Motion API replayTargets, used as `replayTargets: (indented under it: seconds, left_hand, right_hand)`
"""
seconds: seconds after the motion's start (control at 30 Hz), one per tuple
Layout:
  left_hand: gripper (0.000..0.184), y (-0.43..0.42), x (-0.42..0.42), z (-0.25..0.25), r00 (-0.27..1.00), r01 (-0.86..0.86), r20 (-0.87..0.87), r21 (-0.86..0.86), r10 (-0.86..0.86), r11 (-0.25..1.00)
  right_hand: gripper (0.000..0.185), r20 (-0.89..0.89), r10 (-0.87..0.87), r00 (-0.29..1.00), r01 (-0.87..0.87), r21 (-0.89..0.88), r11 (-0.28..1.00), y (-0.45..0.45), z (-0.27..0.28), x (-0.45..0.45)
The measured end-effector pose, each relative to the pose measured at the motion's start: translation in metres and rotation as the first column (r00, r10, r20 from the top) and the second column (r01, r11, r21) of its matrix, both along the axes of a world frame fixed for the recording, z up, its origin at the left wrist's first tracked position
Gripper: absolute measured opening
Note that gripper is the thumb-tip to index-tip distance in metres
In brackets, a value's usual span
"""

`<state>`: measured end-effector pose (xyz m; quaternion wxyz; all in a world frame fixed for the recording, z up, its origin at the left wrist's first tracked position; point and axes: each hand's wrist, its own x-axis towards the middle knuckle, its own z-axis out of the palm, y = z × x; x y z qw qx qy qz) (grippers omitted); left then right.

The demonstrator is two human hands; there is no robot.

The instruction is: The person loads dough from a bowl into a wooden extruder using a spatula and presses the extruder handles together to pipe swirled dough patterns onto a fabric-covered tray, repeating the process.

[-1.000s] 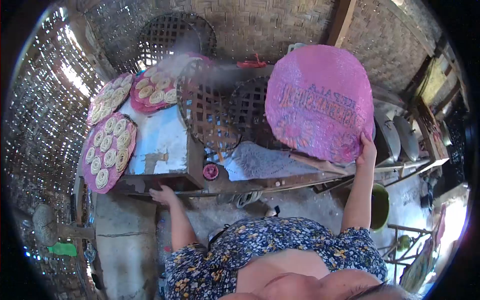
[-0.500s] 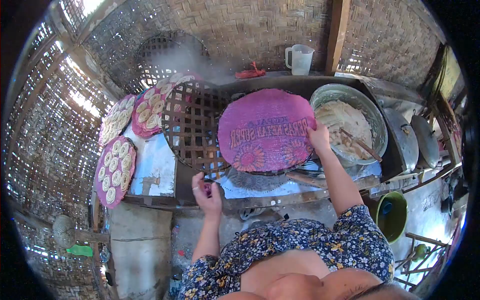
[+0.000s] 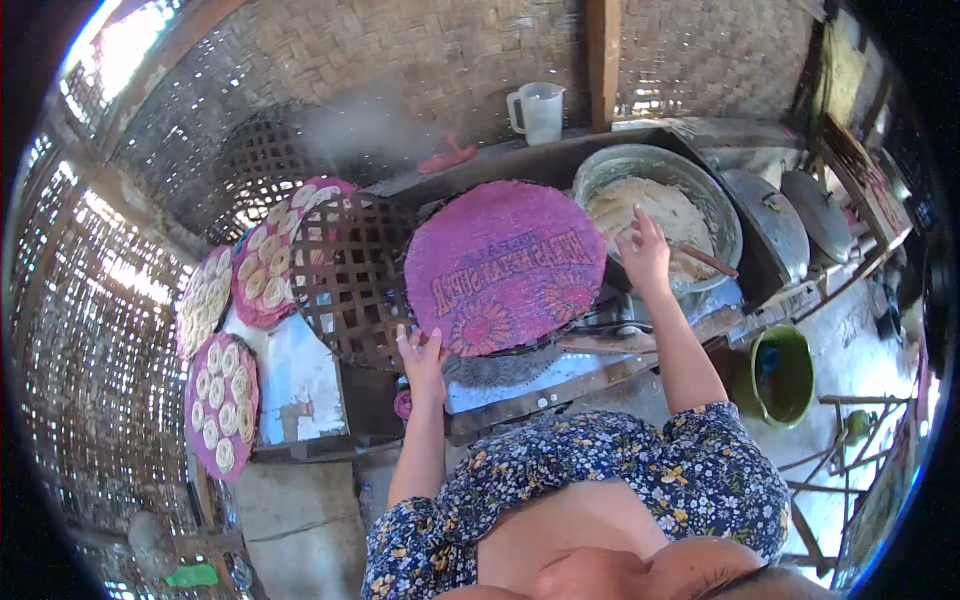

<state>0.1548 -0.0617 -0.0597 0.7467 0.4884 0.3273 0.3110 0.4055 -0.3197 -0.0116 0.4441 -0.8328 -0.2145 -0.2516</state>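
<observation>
A round pink cloth [image 3: 500, 260] with printed lettering and orange flowers lies over a dark round frame on the worktop. At its lower left edge is my left hand [image 3: 422, 365], fingers apart; whether it touches the rim I cannot tell. A small purple thing [image 3: 402, 403] shows beside my left wrist. My right hand [image 3: 645, 255] is off the cloth, fingers spread, over the near left side of a large metal basin [image 3: 730, 210]. Pale dough [image 3: 640, 205] fills the basin, with a wooden stick [image 3: 708, 260] resting in it.
An openwork woven tray [image 3: 350, 270] stands left of the cloth, steam rising behind it. Several pink rounds bearing pale coiled noodles [image 3: 225, 385] lie farther left. A plastic jug [image 3: 540, 112] stands at the back, metal lids [image 3: 765, 220] at right, and a green bucket [image 3: 785, 375] below.
My right hand has let go of the cloth's right edge and moved over the basin. My left hand has come up to the cloth's lower left edge. The view has tilted and shifted.
</observation>
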Motion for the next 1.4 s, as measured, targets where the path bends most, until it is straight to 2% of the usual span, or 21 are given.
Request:
replayTargets:
  seconds: [0.03,0.13,0.2,0.27,0.3,0.4,0.43,0.53,0.67,0.73,0.77,0.8,0.87,0.93,0.97,1.07,1.13,1.2,1.27,1.33,1.4]
  left_hand:
    - [0.078,0.0,0.002,-0.001,1.0,0.009,0.012,0.011,-0.009,1.0]
    - [0.078,0.005,0.007,-0.018,1.0,0.018,-0.018,0.105,-0.016,0.994]
    - [0.078,0.0,0.005,-0.015,0.999,-0.01,-0.041,0.108,0.014,0.994]
    - [0.078,-0.008,0.002,-0.014,1.0,-0.002,-0.025,0.084,0.004,0.996]
    - [0.078,-0.009,0.001,-0.017,1.0,-0.005,-0.009,0.079,0.006,0.997]
    - [0.079,-0.007,0.0,-0.023,0.999,-0.014,0.051,0.071,0.011,0.997]
    - [0.079,-0.007,0.001,-0.021,1.0,-0.024,0.013,0.063,0.023,0.998]
    - [0.079,-0.01,0.001,-0.008,1.0,-0.026,-0.006,0.02,0.026,0.999]
    - [0.077,-0.002,0.001,-0.011,0.994,-0.098,-0.054,0.036,0.1,0.995]
    - [0.077,0.004,0.004,-0.022,0.977,-0.213,0.007,0.086,0.213,0.973]
    - [0.074,0.004,0.003,-0.019,0.953,-0.286,0.132,0.093,0.273,0.954]
    - [0.069,-0.01,0.0,0.02,0.934,-0.358,0.04,0.067,0.356,0.931]
    - [0.066,0.001,-0.01,0.025,0.869,-0.493,0.103,0.108,0.484,0.863]
    - [0.068,-0.005,-0.015,0.053,0.825,-0.536,0.219,0.015,0.52,0.844]
    - [0.068,0.01,-0.024,0.037,0.874,-0.439,0.289,0.124,0.391,0.89]
    - [0.068,-0.033,0.014,0.069,0.933,-0.361,0.153,0.412,0.327,0.837]
    - [0.07,-0.063,0.057,0.094,0.966,-0.201,0.235,0.419,0.107,0.885]
    - [0.077,-0.083,0.1,0.111,0.795,0.224,0.552,0.115,-0.25,0.968]
    - [0.089,-0.107,0.146,0.145,0.633,0.537,0.687,-0.056,-0.358,0.842]
    - [0.093,-0.12,0.177,0.17,0.49,0.644,0.776,-0.014,-0.398,0.765]
    - [0.091,-0.103,0.194,0.176,0.425,0.614,0.845,-0.005,-0.325,0.789]
  right_hand:
    - [0.048,-0.06,0.008,0.998,-0.007,0.013,1.0,-0.016,0.002,-0.006]
    - [0.039,-0.373,0.027,0.928,-0.101,-0.182,0.978,-0.08,-0.026,-0.026]
    - [0.041,-0.427,-0.079,0.901,-0.148,-0.472,0.869,-0.114,-0.045,-0.048]
    - [0.043,-0.459,-0.165,0.873,-0.24,-0.698,0.674,-0.138,-0.058,-0.058]
    - [0.061,-0.478,-0.234,0.847,-0.251,-0.747,0.616,-0.144,-0.076,-0.058]
    - [0.078,-0.396,-0.262,0.88,-0.19,-0.8,0.569,-0.145,-0.116,-0.059]
    - [0.087,-0.295,-0.266,0.918,-0.143,-0.871,0.47,-0.142,-0.128,-0.058]
    - [0.088,-0.32,-0.223,0.921,-0.201,-0.879,0.432,-0.137,-0.14,-0.051]
    - [0.072,-0.432,-0.142,0.891,-0.353,-0.855,0.38,-0.149,-0.156,-0.026]
    - [0.07,-0.616,-0.126,0.778,-0.494,-0.723,0.484,-0.155,-0.123,-0.027]
    - [0.069,-0.609,-0.02,0.793,-0.523,-0.696,0.493,-0.17,-0.119,-0.024]
    - [0.068,-0.604,0.085,0.793,-0.56,-0.665,0.494,-0.187,-0.114,-0.02]
    - [0.062,-0.724,0.226,0.651,-0.712,-0.481,0.511,-0.21,-0.049,-0.017]
    - [0.061,-0.826,0.192,0.531,-0.771,-0.376,0.514,-0.239,0.006,-0.009]
    - [0.063,-0.841,0.228,0.491,-0.801,-0.332,0.498,-0.25,0.035,0.0]
    - [0.068,-0.794,0.428,0.431,-0.815,-0.14,0.562,-0.264,0.085,0.028]
    - [0.073,-0.72,0.572,0.393,-0.787,0.057,0.614,-0.257,0.09,0.045]
    - [0.074,-0.844,0.535,0.037,-0.703,0.358,0.614,-0.224,0.107,0.054]
    - [0.076,-0.739,0.674,-0.002,-0.646,0.515,0.563,-0.178,0.097,0.047]
    - [0.077,-0.73,0.652,-0.204,-0.639,0.604,0.476,-0.14,0.097,0.043]
    - [0.075,-0.692,0.639,-0.337,-0.633,0.669,0.391,-0.117,0.094,0.048]
